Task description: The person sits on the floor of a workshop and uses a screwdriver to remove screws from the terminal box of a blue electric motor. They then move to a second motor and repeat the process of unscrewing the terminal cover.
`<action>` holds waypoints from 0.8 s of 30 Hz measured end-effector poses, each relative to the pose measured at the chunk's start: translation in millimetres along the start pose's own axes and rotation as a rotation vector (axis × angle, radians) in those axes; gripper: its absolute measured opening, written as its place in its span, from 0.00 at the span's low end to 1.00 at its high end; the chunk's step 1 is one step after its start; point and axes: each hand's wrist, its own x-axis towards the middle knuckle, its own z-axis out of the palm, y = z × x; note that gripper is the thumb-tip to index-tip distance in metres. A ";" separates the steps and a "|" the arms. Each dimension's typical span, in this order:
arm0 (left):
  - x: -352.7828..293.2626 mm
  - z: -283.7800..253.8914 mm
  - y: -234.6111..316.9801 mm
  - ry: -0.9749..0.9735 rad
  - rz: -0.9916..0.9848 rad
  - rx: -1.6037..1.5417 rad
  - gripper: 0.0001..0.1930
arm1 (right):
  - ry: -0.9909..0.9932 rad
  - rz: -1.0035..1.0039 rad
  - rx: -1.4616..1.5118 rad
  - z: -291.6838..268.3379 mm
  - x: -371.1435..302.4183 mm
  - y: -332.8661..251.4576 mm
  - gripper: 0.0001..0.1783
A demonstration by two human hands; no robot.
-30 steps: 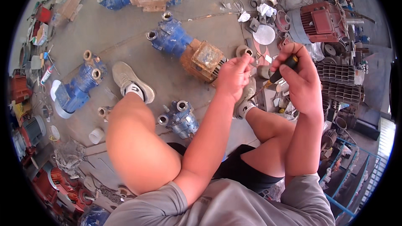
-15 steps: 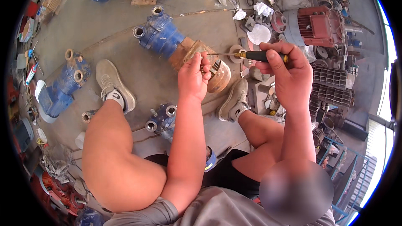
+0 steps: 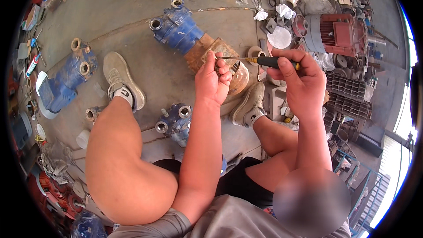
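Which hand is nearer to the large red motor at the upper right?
The right hand, holding the screwdriver: it appears below and left of the red motor. The left hand, near the screwdriver's tip, is farther left.

1 head-worn fisheye view looks down at the floor (image 3: 136,48).

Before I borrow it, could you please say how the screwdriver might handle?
The screwdriver should be stiff, judging by its straight, slim shaft. It's probably handle-heavy, since its handle looks much thicker than the shaft.
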 end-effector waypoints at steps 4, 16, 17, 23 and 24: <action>-6.4 -1.0 3.6 0.003 0.008 -0.002 0.14 | -0.016 -0.022 -0.060 3.6 -4.3 0.1 0.10; -31.6 -18.2 -2.7 0.140 0.107 0.347 0.13 | -0.021 0.048 -0.006 7.5 -30.5 12.0 0.10; -34.2 -21.2 -4.1 0.142 0.084 0.285 0.13 | -0.038 0.055 -0.001 6.5 -31.7 17.2 0.11; -24.6 -36.0 -12.8 0.125 0.032 0.041 0.14 | -0.093 0.164 -0.178 9.4 -30.0 33.3 0.14; -22.3 -39.2 -14.2 0.122 0.041 0.017 0.14 | -0.123 0.180 -0.264 13.2 -31.5 31.3 0.15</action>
